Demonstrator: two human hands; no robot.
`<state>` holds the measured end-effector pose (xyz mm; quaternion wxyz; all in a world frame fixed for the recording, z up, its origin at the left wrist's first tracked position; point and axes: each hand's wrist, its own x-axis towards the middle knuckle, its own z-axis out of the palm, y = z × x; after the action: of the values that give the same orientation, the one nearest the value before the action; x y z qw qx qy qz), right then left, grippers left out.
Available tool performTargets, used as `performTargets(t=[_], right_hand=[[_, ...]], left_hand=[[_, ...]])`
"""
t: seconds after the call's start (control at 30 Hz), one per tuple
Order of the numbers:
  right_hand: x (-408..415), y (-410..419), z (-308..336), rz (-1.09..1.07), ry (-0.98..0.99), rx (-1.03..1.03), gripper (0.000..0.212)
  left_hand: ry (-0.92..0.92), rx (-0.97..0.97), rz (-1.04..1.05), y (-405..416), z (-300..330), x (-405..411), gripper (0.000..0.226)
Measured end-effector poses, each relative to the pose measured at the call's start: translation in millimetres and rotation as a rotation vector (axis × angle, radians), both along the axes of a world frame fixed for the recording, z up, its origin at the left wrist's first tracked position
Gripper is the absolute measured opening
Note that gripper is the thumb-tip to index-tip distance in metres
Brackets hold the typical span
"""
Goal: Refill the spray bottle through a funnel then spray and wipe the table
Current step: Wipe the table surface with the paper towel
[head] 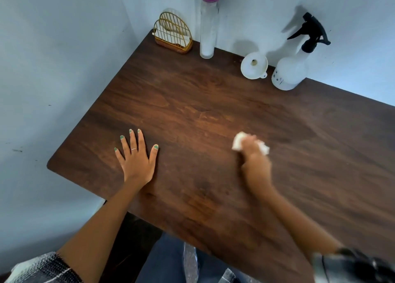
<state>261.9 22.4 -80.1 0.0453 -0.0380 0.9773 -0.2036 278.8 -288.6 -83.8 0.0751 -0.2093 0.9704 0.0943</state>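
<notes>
The right hand point(255, 154) grips a tissue point(238, 141) mid-tabletop point(213, 103) (blurred), unwiped wood lying toward the right edge; the left hand point(136, 156) presses flat, fingers spread.

both forearms are bare up to near the elbows. the left hand point(136, 160) has nails painted a pale green, and a thin silver-toned ring point(134, 149) circles one of its middle fingers. the right hand point(255, 163) is blurred — its nails cannot be made out. the left sleeve point(42, 268) is a grey-and-white check with dark stripes; the right sleeve point(352, 265) is blurred, dark grey with black. dark blue trousers point(166, 259) — possibly denim — cover the lap.
</notes>
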Motion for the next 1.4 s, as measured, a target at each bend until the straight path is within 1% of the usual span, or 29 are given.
performTargets(t=[0.07,0.1,0.17,0.2,0.23,0.27,0.3,0.33,0.4,0.43,0.47,0.53,0.6,0.67,0.73,0.83,0.93,0.97,1.0,1.03,1.07,1.1,1.17,1.2,1.27,1.3,1.33,1.37,1.4], right_hand=[[61.4,-31.6,-18.1,0.39,0.052,-0.061,0.036],[87.2,-40.7,-14.2,0.527,0.033,-0.075,0.036],[107.4,-31.2,-11.4,0.852,0.085,-0.066,0.035],[105.8,-28.6,7.7,0.962,0.094,-0.095,0.035],[94.9,-21.2,25.4,0.929,0.171,-0.116,0.034],[80.4,-4.7,30.3,0.768,0.127,-0.092,0.032],[61.0,14.7,39.5,0.564,0.011,-0.104,0.032],[38.4,39.5,46.8,0.365,-0.045,-0.058,0.035],[-3.8,79.3,52.6,0.076,-0.079,0.065,0.056],[-23.0,94.3,50.7,-0.02,-0.042,0.105,0.063],[-40.3,104.9,47.1,-0.158,-0.023,0.093,0.067],[-74.7,97.9,47.3,-0.418,-0.03,0.102,0.061],[-109.5,66.4,40.7,-0.58,-0.024,0.129,0.052],[-144.1,15.6,29.6,-0.548,-0.024,0.148,0.052],[-168.2,-49.2,23.2,-0.42,-0.01,0.111,0.052],[-171.6,-160.1,17.1,-0.091,0.053,0.022,0.056],[-127.7,-255.5,10.3,0.408,0.055,-0.028,0.044],[-105.0,-272.6,7.0,0.58,0.099,-0.076,0.041],[-82.9,-285.9,5.6,0.736,0.133,-0.12,0.039],[-61.3,-286.9,5.1,0.871,0.096,-0.151,0.039],[-45.4,-278.0,1.2,1.037,0.09,-0.131,0.038],[-39.5,-265.2,0.5,1.16,0.068,-0.053,0.038],[-52.9,-220.5,-5.0,1.304,0.074,-0.019,0.048],[-69.9,-197.0,-5.0,1.241,0.151,-0.069,0.055],[-116.9,-146.8,0.5,0.951,0.193,-0.051,0.044],[-142.3,-128.2,5.5,0.765,0.179,-0.024,0.054],[-167.0,-116.5,10.1,0.589,0.129,0.022,0.07],[-188.4,-114.2,17.1,0.372,0.051,0.032,0.08],[-206.8,-122.9,19.0,0.211,0.006,0.075,0.081]], left_hand=[[0.0,0.009,0.003,0.8,0.6,0.3,0.07],[-0.001,0.011,0.002,0.7,1.0,0.4,0.07],[-0.007,0.014,-0.001,-0.1,1.5,0.8,0.069],[-0.007,0.017,-0.001,-0.5,1.8,0.8,0.069],[-0.007,0.022,0.0,-0.2,2.0,0.6,0.069],[-0.005,0.027,0.005,-0.5,2.9,0.3,0.068],[-0.002,0.036,0.011,-1.1,3.6,-0.2,0.067],[0.004,0.049,0.015,-1.1,4.1,-0.4,0.066],[0.031,0.091,0.036,-2.2,7.2,-0.3,0.062],[0.05,0.115,0.052,-2.9,9.9,-0.3,0.061],[0.068,0.137,0.066,-3.7,12.8,-0.3,0.06],[0.104,0.159,0.08,-8.1,19.0,-1.1,0.062],[0.129,0.18,0.086,-16.8,26.4,-4.2,0.066],[0.147,0.193,0.099,-27.6,31.6,-8.8,0.067],[0.168,0.195,0.111,-39.3,37.7,-15.1,0.067],[0.224,0.228,0.116,-52.7,47.2,-27.6,0.066],[0.235,0.251,0.094,-65.5,51.9,-42.1,0.064],[0.233,0.258,0.084,-68.5,52.3,-45.6,0.064],[0.238,0.268,0.078,-74.9,52.3,-49.7,0.066],[0.242,0.284,0.076,-77.3,52.4,-52.4,0.07],[0.246,0.297,0.076,-78.3,51.4,-53.4,0.074],[0.251,0.304,0.072,-83.9,50.7,-56.1,0.075],[0.258,0.314,0.06,-93.2,48.8,-61.3,0.076],[0.253,0.316,0.054,-98.6,47.7,-64.8,0.077],[0.237,0.318,0.05,-106.8,44.9,-70.6,0.076],[0.228,0.323,0.056,-109.8,43.6,-73.4,0.074],[0.217,0.328,0.061,-111.9,42.5,-76.1,0.07],[0.208,0.332,0.059,-113.4,42.0,-79.1,0.068],[0.217,0.336,0.047,-113.2,41.3,-81.4,0.068]])
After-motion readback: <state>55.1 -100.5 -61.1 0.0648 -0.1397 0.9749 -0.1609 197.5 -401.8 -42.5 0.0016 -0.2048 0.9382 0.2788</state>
